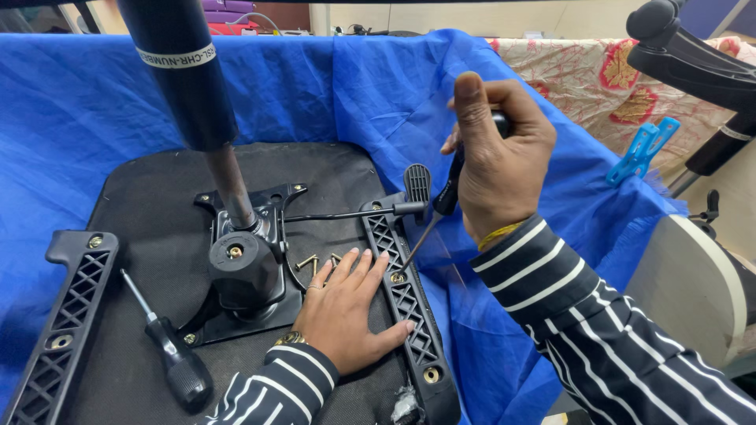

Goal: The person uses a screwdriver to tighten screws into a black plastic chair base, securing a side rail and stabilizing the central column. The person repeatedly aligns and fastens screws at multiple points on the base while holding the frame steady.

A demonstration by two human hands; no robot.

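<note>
Gripping a screwdriver (441, 212), right hand (500, 157); left hand (346, 311) flat beside, perhaps touching, bracket (405, 299).

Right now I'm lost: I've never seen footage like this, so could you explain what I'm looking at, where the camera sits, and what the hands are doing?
There is one picture, taken by a camera worn on a person's head, looking down at their own two bare hands. An upturned chair seat lies on a blue cloth, with a metal mechanism and a gas cylinder sticking up from its middle. The right hand grips a screwdriver whose tip meets a screw in the right armrest bracket. The left hand lies flat on the seat, its thumb on that bracket. Loose screws lie by its fingers. A second screwdriver and another bracket lie to the left.
</note>
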